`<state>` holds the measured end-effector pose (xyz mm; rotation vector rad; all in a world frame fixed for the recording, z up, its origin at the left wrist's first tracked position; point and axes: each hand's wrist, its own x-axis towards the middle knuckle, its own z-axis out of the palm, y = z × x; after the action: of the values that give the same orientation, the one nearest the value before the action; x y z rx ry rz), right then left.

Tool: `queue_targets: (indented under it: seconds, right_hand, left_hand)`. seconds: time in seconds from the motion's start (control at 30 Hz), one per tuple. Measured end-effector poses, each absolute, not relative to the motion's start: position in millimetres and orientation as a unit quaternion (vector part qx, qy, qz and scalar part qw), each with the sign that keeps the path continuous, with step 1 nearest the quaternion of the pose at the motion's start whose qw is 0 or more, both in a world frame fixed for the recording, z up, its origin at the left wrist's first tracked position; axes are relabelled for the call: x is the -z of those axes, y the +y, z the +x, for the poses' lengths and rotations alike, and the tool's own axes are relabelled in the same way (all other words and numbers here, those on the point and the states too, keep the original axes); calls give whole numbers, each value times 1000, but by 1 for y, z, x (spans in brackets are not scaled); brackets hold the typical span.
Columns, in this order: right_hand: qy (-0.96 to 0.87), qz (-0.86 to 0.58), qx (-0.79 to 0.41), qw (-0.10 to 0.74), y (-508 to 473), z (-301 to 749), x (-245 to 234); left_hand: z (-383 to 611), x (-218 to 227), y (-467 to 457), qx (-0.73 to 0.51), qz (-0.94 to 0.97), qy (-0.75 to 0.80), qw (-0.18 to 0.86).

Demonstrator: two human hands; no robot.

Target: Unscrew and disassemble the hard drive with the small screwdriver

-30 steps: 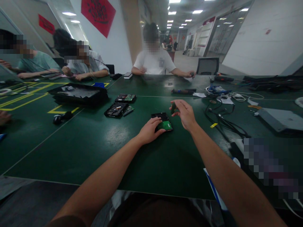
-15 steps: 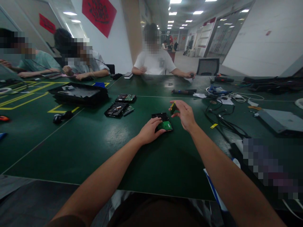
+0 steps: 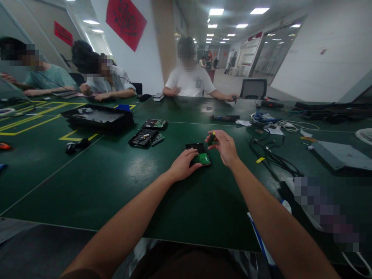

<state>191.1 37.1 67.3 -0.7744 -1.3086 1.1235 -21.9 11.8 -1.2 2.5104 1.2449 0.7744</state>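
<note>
A hard drive (image 3: 203, 159) with a green circuit board and a black casing lies on the green table in front of me. My left hand (image 3: 183, 164) grips its left side, fingers over the top and thumb along the near edge, so part of the board is hidden. Above the drive's right side, my right hand (image 3: 222, 145) is closed on a short screwdriver (image 3: 211, 139) with a dark handle and yellow end. The handle stands nearly upright between thumb and fingers. Whether the screwdriver's tip touches the drive is too small to make out.
Left of the drive lie another opened black drive (image 3: 142, 138), a loose circuit board (image 3: 157, 139) and a further drive (image 3: 155, 124). A black tray (image 3: 97, 116) stands behind them. Cables (image 3: 273, 151) and a grey metal box (image 3: 341, 155) occupy the right. Several people sit around the table.
My right hand has shifted slightly left and down, and the screwdriver stands more upright. My left hand stays on the hard drive. The whole view has tilted up slightly.
</note>
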Motion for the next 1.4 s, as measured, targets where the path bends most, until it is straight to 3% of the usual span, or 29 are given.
queue_targets:
  seconds: [0.8, 1.07, 1.4]
  right_hand:
    - [-557, -345, -450, 607, 35, 188, -65]
    - [-543, -330, -492, 595, 36, 191, -66]
    - [-573, -353, -463, 577, 35, 192, -68]
  left_hand:
    - [-21, 0, 12, -261, 854, 433, 122]
    - [-21, -2, 11, -259, 856, 431, 121]
    - [-22, 2, 13, -261, 858, 427, 114]
